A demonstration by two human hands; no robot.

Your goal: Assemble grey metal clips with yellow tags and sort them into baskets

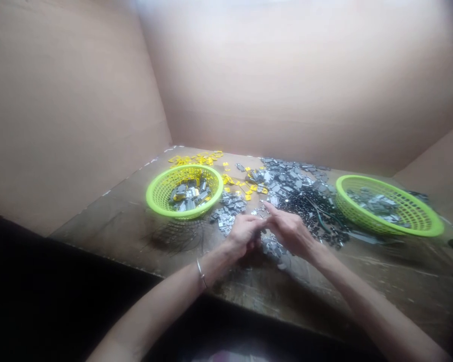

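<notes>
Grey metal pieces (pixel 287 183) lie in a wide heap on the wooden table (pixel 381 284) in front of me; they are small, flat and a little shiny. My left hand (pixel 243 234) and my right hand (pixel 290 232) are close together at the near edge of this heap. The fingertips (pixel 268 207) of both hands come together in a narrow pinch. I think they hold one tiny grey piece (pixel 262 215), but the view is poor, so I cannot be sure. A smaller group of grey pieces (pixel 228 211) lies just beyond my left hand, and many small black parts (pixel 309 216) lie at the right side of the heap.

One green plastic basket (pixel 162 186) stands to the left and holds grey and yellow pieces. Another green plastic basket (pixel 434 226) stands to the right and holds grey pieces. Yellow plastic pieces (pixel 194 159) lie behind the left basket. A thin metal bangle (pixel 201 273) is on my left wrist. Brown cardboard walls (pixel 287 75) stand behind the table. On the pieces I can read no writing from here.
</notes>
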